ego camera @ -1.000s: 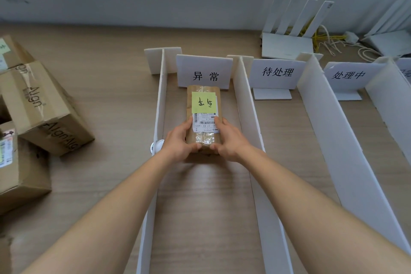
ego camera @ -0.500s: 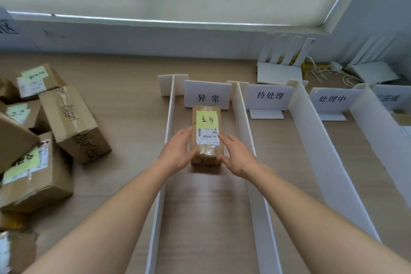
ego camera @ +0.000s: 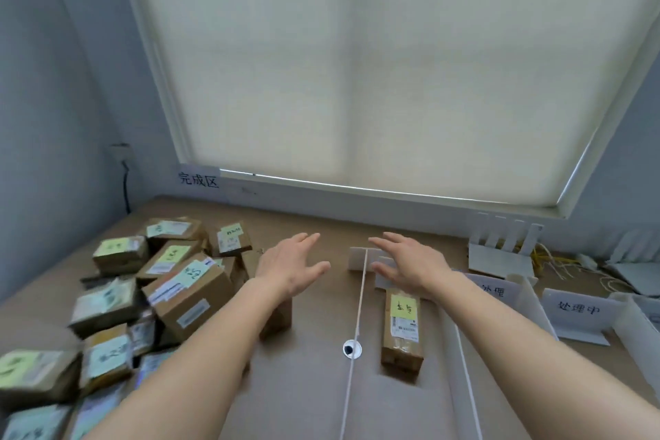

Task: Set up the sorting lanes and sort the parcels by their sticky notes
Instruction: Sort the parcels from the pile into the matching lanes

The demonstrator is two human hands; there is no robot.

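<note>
The wall sign (ego camera: 198,179) reads 完成区 and a lane card (ego camera: 578,307) reads 处理中, while the brown parcel (ego camera: 401,330) with its scrawled yellow-green sticky note (ego camera: 403,306) lies just right of the white divider (ego camera: 358,318), released by the left hand (ego camera: 291,266) and right hand (ego camera: 410,261), now lifted with fingers spread, empty.

A paper sign on the wall (ego camera: 198,179) reads 完成区. A white lane card (ego camera: 578,308) reads 处理中. Another card (ego camera: 494,291), half hidden by the arm, seems to end in 处理.
</note>
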